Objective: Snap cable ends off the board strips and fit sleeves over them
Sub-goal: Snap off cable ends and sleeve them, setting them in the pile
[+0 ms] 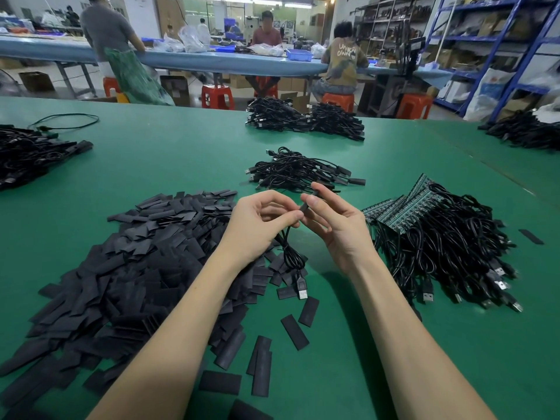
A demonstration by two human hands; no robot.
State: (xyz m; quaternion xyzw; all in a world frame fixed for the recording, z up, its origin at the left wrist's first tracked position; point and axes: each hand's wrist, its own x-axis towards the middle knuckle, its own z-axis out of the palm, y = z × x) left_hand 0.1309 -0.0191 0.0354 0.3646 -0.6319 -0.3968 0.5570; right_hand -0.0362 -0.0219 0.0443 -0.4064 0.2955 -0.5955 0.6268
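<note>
Two hands [260,225] [336,228], one sleeve [307,204], one cable [292,256]

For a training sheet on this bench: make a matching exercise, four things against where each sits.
Things:
1. sleeve pile
2. board strips
3. sleeved cables
4. USB plug

Places:
A. hanging below the left hand, over loose sleeves
B. on the table beyond both hands
C. right of the right hand, atop tangled cables
D. left of the left forearm

Pairs: 1-D, 2-C, 3-B, 4-A
</note>
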